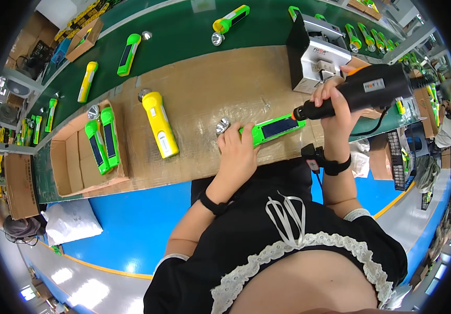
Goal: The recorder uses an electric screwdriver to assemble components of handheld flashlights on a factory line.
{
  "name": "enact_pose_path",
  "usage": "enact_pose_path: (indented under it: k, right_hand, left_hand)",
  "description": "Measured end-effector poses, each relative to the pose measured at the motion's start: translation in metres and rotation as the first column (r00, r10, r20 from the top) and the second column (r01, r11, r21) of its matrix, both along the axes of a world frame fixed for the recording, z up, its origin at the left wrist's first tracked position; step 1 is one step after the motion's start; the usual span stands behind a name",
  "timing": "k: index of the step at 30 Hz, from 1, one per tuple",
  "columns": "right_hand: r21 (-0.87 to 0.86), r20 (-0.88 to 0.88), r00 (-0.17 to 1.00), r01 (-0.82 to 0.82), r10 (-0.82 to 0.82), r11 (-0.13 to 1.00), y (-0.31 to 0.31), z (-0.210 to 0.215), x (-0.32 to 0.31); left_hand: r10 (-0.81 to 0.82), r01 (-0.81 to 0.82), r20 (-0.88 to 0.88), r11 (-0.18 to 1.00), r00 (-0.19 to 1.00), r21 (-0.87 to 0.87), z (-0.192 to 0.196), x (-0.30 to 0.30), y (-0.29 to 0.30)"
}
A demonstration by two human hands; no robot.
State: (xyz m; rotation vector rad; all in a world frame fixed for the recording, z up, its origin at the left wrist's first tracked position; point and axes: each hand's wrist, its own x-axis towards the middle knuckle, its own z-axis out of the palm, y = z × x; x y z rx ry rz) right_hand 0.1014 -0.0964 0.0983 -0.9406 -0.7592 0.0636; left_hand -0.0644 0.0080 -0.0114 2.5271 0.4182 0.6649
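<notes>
My left hand (237,150) is closed round the left end of a green flashlight (279,130), which lies on the cardboard with its dark panel facing up. A silver reflector (223,125) sits just past the fingertips; whether it is joined to the flashlight is hidden by the hand. In my right hand (339,112) is a black electric screwdriver (364,90), held nearly level with its tip at the flashlight's right end. Left of my hands a yellow flashlight (160,125) lies on the cardboard, a reflector beside its top.
An open cardboard box (68,157) at the left holds two green flashlights (102,138). A silver-grey machine (317,52) stands on the right of the cardboard sheet (210,78). More flashlights lie along the green belt (178,36) behind. A black cord (377,125) hangs near the screwdriver.
</notes>
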Motion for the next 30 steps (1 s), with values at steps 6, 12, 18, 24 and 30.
enact_pose_path:
  k: [6,12,18,24,30]
  right_hand:
    - [-0.119,0.062,0.985,-0.152,0.160,0.981,0.016,-0.002,-0.030]
    - [-0.164,0.022,0.979,-0.195,0.201,0.967,0.028,-0.013,-0.034]
    - [-0.200,0.019,0.979,-0.195,0.203,0.960,0.036,-0.020,-0.034]
    - [-0.327,0.029,0.974,-0.202,0.223,0.923,0.047,-0.015,-0.037]
    - [-0.309,0.052,0.962,-0.241,0.269,0.920,0.059,-0.020,-0.038]
  left_hand:
    - [-0.012,0.012,0.011,1.000,1.000,-0.004,0.000,-0.001,0.001]
    - [-0.017,0.017,0.030,1.000,0.999,0.001,-0.003,0.000,-0.001]
    - [-0.024,0.024,0.061,1.000,0.998,-0.005,-0.005,0.002,0.001]
    - [-0.033,0.033,0.059,0.999,0.998,0.001,-0.002,0.005,0.005]
    - [-0.001,-0.001,0.067,1.000,0.998,0.025,0.002,0.002,0.008]
